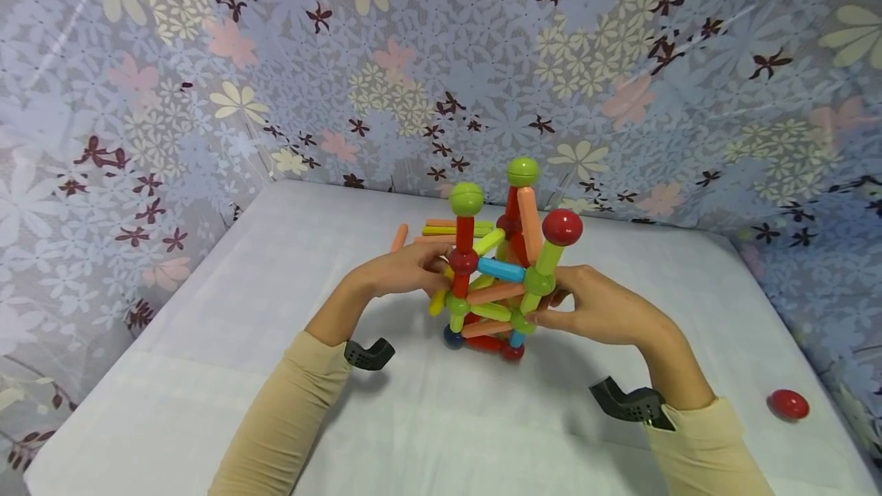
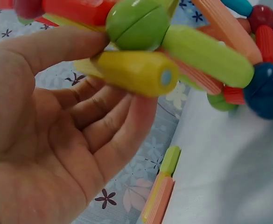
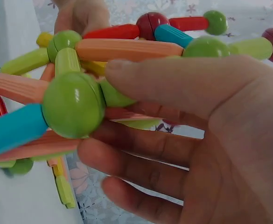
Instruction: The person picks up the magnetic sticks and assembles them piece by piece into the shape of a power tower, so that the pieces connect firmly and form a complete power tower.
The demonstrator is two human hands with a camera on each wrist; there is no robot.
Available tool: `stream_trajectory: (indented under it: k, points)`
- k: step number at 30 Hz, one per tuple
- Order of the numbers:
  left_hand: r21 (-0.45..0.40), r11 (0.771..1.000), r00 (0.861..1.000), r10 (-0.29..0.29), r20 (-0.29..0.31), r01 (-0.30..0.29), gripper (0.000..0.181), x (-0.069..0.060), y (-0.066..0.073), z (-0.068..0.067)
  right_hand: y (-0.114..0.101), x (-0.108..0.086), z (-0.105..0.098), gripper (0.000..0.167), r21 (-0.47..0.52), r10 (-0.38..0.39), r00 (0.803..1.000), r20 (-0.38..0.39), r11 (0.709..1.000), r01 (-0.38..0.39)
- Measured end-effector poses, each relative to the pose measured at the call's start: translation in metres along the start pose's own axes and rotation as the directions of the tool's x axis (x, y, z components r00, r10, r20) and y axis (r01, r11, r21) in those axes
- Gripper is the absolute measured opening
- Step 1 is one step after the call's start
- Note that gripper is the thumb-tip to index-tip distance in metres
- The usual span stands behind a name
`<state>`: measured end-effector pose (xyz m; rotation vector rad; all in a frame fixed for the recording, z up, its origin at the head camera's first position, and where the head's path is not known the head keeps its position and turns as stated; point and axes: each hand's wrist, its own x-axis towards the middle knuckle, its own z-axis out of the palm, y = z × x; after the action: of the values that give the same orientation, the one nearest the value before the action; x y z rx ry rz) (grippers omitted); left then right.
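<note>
Lower right on the white surface (image 1: 441,427), a glossy red rounded piece (image 1: 788,405); at centre, the left hand (image 1: 405,270) pinches a yellow plastic rod (image 2: 134,72), the right hand (image 1: 609,308) grips a light-green rod (image 1: 529,302), both in a multicoloured ball-and-rod tower (image 1: 501,269); behind, loose orange, yellow and green rods (image 1: 441,230)

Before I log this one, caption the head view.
Both hands grip a colourful rod-and-ball structure at a white table.

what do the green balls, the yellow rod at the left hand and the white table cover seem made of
Green balls: probably hard plastic, glossy, given bright highlights and a seam. Yellow rod: likely plastic, smooth sheen; greyish end disc may be metal. White table cover: perhaps fabric, matte, with faint creases.
</note>
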<state>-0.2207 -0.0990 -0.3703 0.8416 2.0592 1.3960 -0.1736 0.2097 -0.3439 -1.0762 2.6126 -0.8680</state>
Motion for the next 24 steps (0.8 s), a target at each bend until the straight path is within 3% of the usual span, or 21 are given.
stream_trajectory:
  k: [5, 8, 10, 14, 17, 19, 21, 24]
  points:
    - [0.000, 1.000, 0.998, -0.023, 0.058, 0.023, 0.030, -0.001, 0.001, 0.002, 0.007, 0.003, 0.000, 0.024, -0.020, 0.036, 0.996, -0.078, 0.999, -0.037]
    - [-0.049, 0.999, 0.987, -0.007, 0.158, 0.015, 0.036, 0.000, -0.002, 0.005, 0.014, 0.007, 0.003, 0.023, -0.005, 0.058, 0.989, -0.138, 0.998, -0.059]
    - [-0.090, 0.996, 0.971, 0.011, 0.238, 0.011, 0.035, 0.000, -0.003, 0.009, 0.020, 0.010, 0.005, 0.023, 0.005, 0.061, 0.981, -0.182, 0.998, -0.061]
    - [-0.117, 0.993, 0.923, 0.046, 0.381, -0.001, 0.030, 0.004, -0.004, 0.018, 0.029, 0.016, 0.010, 0.022, 0.016, 0.064, 0.964, -0.258, 0.998, -0.063]
    - [-0.131, 0.991, 0.890, 0.059, 0.452, 0.001, 0.029, 0.005, -0.004, 0.021, 0.033, 0.018, 0.013, 0.022, 0.025, 0.063, 0.956, -0.288, 0.998, -0.058]
    - [-0.127, 0.992, 0.879, 0.067, 0.472, -0.007, 0.031, 0.004, -0.003, 0.019, 0.034, 0.019, 0.014, 0.022, 0.031, 0.060, 0.956, -0.288, 0.998, -0.054]
    - [-0.096, 0.995, 0.891, 0.075, 0.448, -0.035, 0.032, -0.001, -0.001, 0.014, 0.034, 0.019, 0.013, 0.022, 0.034, 0.059, 0.959, -0.276, 0.998, -0.051]
    - [-0.051, 0.993, 0.931, 0.114, 0.348, -0.102, 0.032, -0.009, 0.004, 0.005, 0.032, 0.017, 0.010, 0.023, 0.024, 0.056, 0.964, -0.259, 0.998, -0.052]
